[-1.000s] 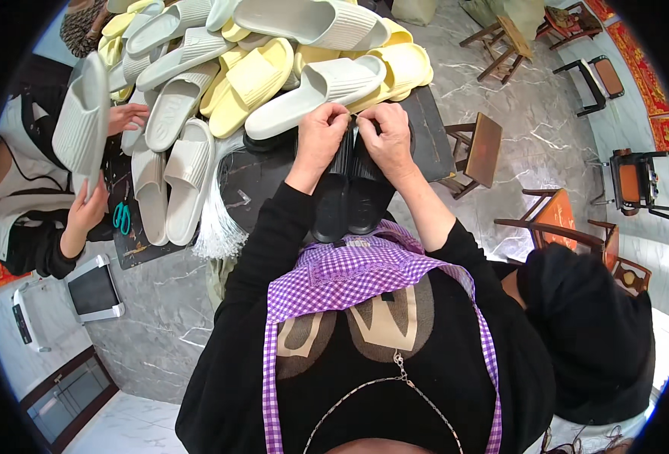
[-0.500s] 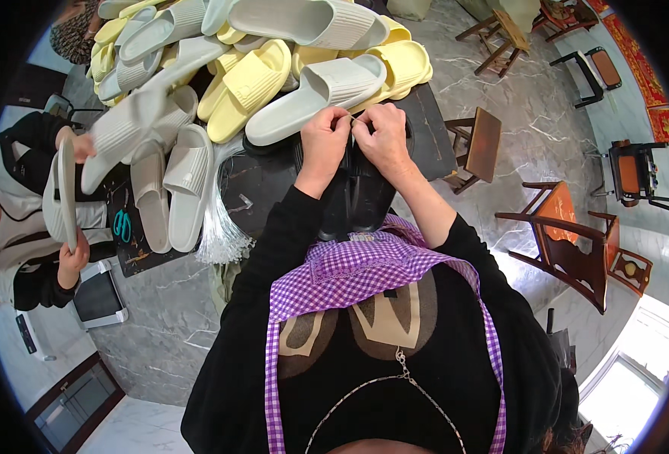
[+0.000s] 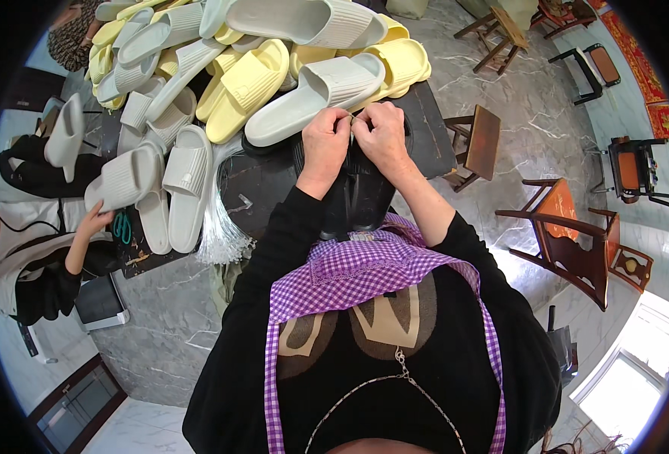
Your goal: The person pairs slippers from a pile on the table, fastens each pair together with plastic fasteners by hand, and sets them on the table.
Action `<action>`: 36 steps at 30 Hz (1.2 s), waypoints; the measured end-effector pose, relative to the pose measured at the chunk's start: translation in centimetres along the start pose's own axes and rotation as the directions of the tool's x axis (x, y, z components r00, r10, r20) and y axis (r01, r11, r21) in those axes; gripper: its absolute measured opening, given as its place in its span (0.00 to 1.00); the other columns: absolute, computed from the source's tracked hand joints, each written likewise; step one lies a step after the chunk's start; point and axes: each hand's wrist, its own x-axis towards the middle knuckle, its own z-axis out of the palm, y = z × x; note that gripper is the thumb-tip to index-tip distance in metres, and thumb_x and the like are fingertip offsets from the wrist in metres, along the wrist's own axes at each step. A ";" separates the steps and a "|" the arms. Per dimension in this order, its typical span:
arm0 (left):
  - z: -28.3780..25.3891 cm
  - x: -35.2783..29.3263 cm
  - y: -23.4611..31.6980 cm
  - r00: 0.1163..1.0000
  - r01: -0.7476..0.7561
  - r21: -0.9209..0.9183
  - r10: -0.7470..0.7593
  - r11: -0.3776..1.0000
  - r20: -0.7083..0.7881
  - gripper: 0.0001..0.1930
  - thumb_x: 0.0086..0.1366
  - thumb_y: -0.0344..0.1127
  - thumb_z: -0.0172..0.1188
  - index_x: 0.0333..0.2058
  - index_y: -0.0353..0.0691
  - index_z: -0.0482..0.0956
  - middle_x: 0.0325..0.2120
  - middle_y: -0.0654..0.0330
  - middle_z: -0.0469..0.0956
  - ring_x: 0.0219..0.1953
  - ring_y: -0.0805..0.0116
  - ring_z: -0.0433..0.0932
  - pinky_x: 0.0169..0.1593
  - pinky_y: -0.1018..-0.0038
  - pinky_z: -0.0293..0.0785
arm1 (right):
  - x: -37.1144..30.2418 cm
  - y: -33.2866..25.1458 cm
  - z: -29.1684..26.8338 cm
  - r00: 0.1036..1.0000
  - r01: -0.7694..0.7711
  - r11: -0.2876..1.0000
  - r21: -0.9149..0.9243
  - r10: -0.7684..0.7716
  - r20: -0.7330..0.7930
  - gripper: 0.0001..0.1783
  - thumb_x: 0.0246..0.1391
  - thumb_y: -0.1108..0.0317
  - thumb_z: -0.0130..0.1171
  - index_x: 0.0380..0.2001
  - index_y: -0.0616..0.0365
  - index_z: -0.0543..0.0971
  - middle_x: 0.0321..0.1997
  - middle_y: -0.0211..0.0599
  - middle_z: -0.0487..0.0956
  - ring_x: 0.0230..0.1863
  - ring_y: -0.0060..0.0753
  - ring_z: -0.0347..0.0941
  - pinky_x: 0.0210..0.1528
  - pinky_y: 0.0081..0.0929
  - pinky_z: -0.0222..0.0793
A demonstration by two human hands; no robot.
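My left hand (image 3: pixel 325 147) and my right hand (image 3: pixel 382 140) are close together over the dark table, both with thumb and fingertips pinched. What they hold between the fingertips is too small to make out. Below them, a pair of black slippers (image 3: pixel 367 203) lies toward me, partly covered by my hands and wrists. Just beyond my left hand rests a grey slipper (image 3: pixel 293 111). A bundle of thin clear plastic strands (image 3: pixel 225 227) hangs over the table's near edge, left of my left forearm.
Grey and yellow slippers (image 3: pixel 245 87) are heaped across the far side of the table (image 3: pixel 434 136). At left, a co-worker's hand (image 3: pixel 94 219) touches a grey slipper (image 3: pixel 125 178), near teal-handled scissors (image 3: pixel 122 227). Wooden stools (image 3: pixel 480 142) and a chair (image 3: pixel 565 216) stand at right.
My hands stay almost in place, still pinched together. At left, the co-worker's grey slippers have shifted: one is now low over the table edge, another is raised farther back.
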 end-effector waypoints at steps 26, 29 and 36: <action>-1.5 0.1 -0.7 0.921 0.331 -0.235 -0.257 0.914 0.294 0.06 0.56 0.29 0.57 0.31 0.34 0.78 0.22 0.63 0.76 0.25 0.72 0.74 0.32 0.79 0.70 | 1.0 1.2 -1.0 0.970 0.074 0.988 0.139 -0.104 0.221 0.03 0.41 0.73 0.58 0.19 0.60 0.76 0.23 0.39 0.77 0.29 0.44 0.72 0.34 0.36 0.67; -2.7 -2.2 -0.5 0.981 -0.191 0.078 0.188 0.978 0.044 0.11 0.53 0.28 0.57 0.36 0.32 0.75 0.32 0.51 0.75 0.37 0.54 0.74 0.42 0.66 0.70 | 0.2 2.1 -2.7 0.973 0.036 0.995 0.094 -0.056 0.223 0.06 0.45 0.73 0.58 0.28 0.62 0.78 0.30 0.43 0.78 0.35 0.45 0.74 0.41 0.34 0.68; -8.1 -12.2 -3.1 0.954 0.280 0.316 -0.299 0.907 0.015 0.21 0.51 0.35 0.60 0.42 0.31 0.71 0.36 0.46 0.73 0.41 0.47 0.71 0.46 0.63 0.67 | -3.5 5.7 -6.3 0.877 -0.321 0.945 0.060 0.272 0.397 0.10 0.51 0.70 0.55 0.36 0.64 0.77 0.36 0.43 0.78 0.41 0.40 0.73 0.46 0.30 0.65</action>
